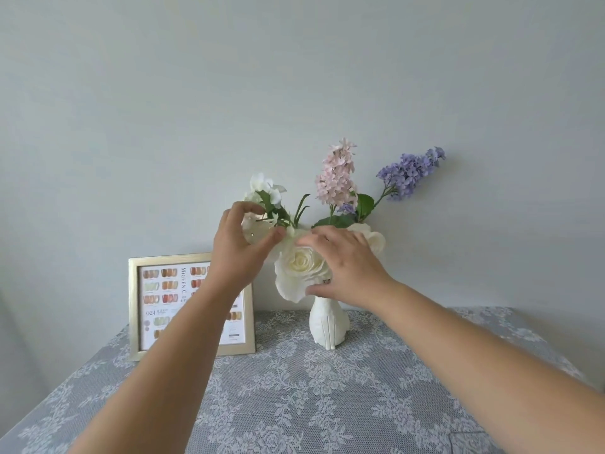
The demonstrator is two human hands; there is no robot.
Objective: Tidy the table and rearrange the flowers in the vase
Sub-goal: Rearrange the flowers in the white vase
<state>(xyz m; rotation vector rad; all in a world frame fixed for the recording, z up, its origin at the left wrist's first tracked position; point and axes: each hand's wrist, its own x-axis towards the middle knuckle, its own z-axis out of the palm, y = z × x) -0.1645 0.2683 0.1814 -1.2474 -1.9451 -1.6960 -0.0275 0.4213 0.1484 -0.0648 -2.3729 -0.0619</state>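
Observation:
A white vase [327,326] stands on the table near the wall. It holds a large white rose [296,265], a second white bloom [373,237] at the right, a pink flower spike [337,178], a purple flower spike [409,172] leaning right, and a white-flowered sprig [266,190] at the left. My left hand [239,250] pinches the base of the white sprig between thumb and fingers. My right hand [347,267] cups the large white rose from the right, thumb under its lower petals. The vase's mouth is hidden behind the rose and my hands.
A gold-framed colour chart [137,309] leans against the wall left of the vase, partly covered by my left forearm. The table carries a grey lace cloth [294,404] with a white floral pattern. A plain pale wall rises right behind the flowers.

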